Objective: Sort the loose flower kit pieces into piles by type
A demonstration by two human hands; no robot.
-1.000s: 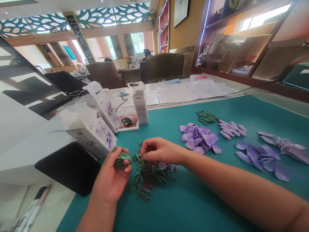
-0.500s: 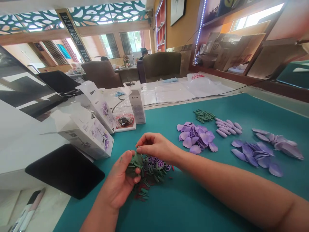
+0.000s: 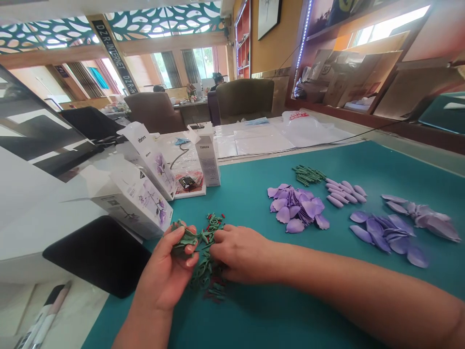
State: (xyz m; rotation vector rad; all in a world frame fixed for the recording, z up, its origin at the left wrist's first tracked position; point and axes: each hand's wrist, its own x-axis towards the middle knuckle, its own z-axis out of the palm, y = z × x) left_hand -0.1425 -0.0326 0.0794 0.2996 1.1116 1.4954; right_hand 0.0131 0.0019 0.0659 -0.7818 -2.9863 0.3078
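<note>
Left hand [image 3: 166,271] is curled round a green foam leaf bunch [image 3: 185,240], fingers pressed in on it. Right hand [image 3: 241,254] has dropped from up high onto the pile of small green parts [image 3: 209,276], fingers close together at its edge, and I can't tell if it's pinching anything. Pile sits at 9 o'clock from that hand, 3 o'clock from the left; purple foam petals [image 3: 296,208] are off around 2 o'clock.
</note>
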